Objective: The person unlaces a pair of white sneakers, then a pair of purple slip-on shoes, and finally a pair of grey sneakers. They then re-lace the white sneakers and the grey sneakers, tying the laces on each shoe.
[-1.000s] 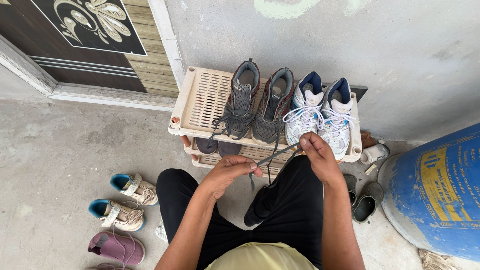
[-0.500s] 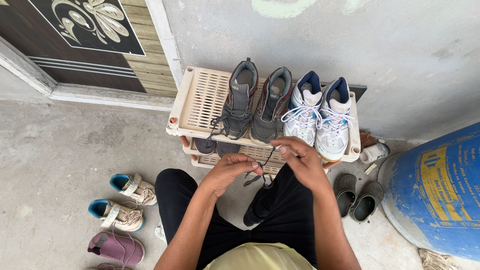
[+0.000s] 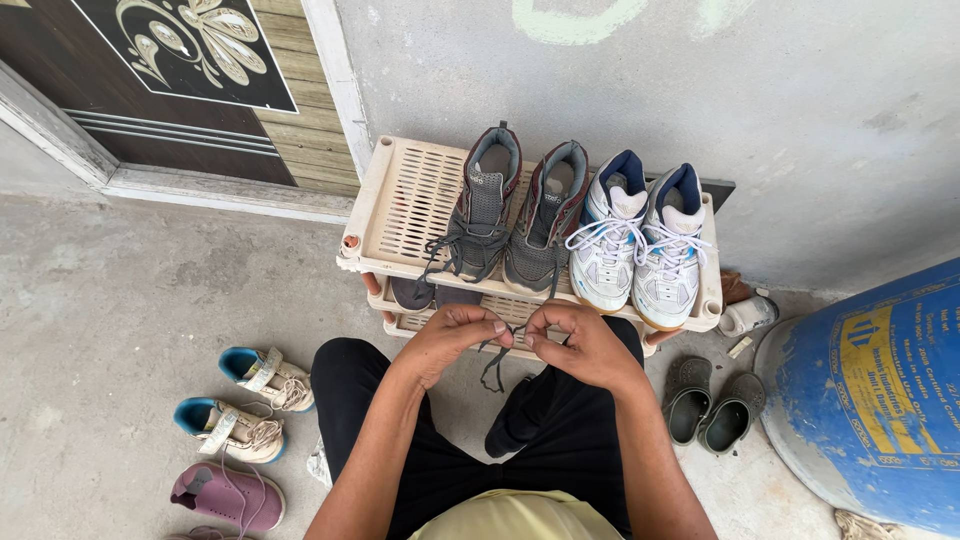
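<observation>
My left hand (image 3: 452,338) and my right hand (image 3: 582,345) meet in front of a cream plastic shoe rack (image 3: 402,195), both pinching the dark grey laces (image 3: 497,358) that hang from the right shoe of a grey pair (image 3: 545,215). The lace ends dangle below my fingers. The left grey shoe (image 3: 478,215) sits beside it with its laces loose over the rack edge. A white and blue pair of sneakers (image 3: 640,235) stands at the rack's right end.
Small blue-and-white shoes (image 3: 265,375) and a purple shoe (image 3: 228,497) lie on the concrete floor at left. Dark green clogs (image 3: 708,405) sit at right next to a big blue drum (image 3: 880,385). A door (image 3: 180,80) is at top left.
My right hand has come down and left from the white sneakers to meet my left hand. The lace, stretched taut a second ago, now hangs slack between my fingers.
</observation>
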